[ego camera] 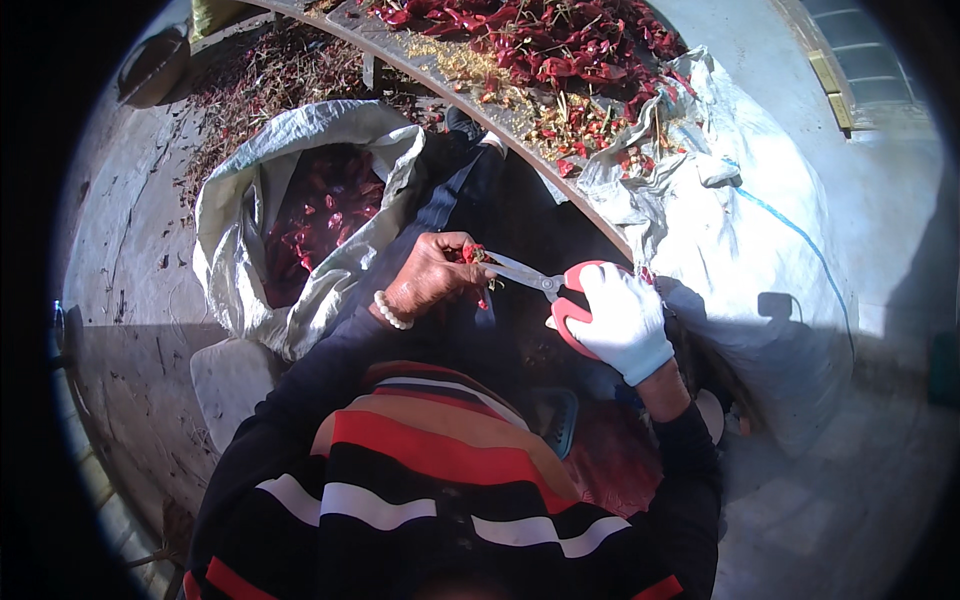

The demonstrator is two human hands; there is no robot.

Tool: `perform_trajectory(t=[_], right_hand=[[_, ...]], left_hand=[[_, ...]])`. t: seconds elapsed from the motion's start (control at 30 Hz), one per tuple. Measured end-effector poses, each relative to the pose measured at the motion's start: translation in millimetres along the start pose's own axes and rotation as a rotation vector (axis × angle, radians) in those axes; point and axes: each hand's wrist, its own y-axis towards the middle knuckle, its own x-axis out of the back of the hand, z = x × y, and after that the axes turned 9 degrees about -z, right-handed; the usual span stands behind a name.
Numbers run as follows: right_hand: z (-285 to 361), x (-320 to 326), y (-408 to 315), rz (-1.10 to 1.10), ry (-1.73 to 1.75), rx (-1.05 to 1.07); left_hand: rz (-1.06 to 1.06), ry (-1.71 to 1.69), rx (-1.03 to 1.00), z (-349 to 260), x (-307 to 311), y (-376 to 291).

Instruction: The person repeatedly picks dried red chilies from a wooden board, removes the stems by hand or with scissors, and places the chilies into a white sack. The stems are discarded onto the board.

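My left hand (439,276), bare and with a beaded bracelet (391,310) at the wrist, pinches a dried red chili pepper (474,253) over my lap. In my right hand (622,319), which wears a white glove, are red-handled scissors (551,284). Their blades point left and reach the pepper at my left fingertips. A white woven sack (232,255) stands with its mouth wide at the left, and dark red chili peppers (322,217) lie inside it. More dried red peppers (555,52) are heaped on a board beyond my hands.
The curved edge of the board (480,112) runs across in front of me, with yellow seeds (457,60) on it. A full white sack (750,225) with a blue cord stands at the right. Stem scraps (277,75) litter the ground, and a round vessel (154,67) is at upper left.
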Motion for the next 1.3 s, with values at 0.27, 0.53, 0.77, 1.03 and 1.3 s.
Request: perform_trajectory(t=[0.27, 0.53, 0.77, 1.03, 1.3], right_hand=[[11, 4, 9, 0.131, 0.006, -0.116], [28, -4, 15, 0.309, -0.082, -0.264], [54, -37, 1, 0.273, 0.021, -0.471], [38, -63, -24, 0.372, 0.639, -0.779], [43, -73, -36, -0.084, 0.202, -0.386]], left_hand=[[-0.016, 0.01, -0.025, 0, -2, -2], [-0.121, 0.02, -0.031, 1, -11, -5], [-0.176, -0.019, -0.109, 18, -7, -2], [-0.041, -0.025, 0.003, 9, 6, 1], [-0.019, -0.153, 0.094, 23, 5, 1]])
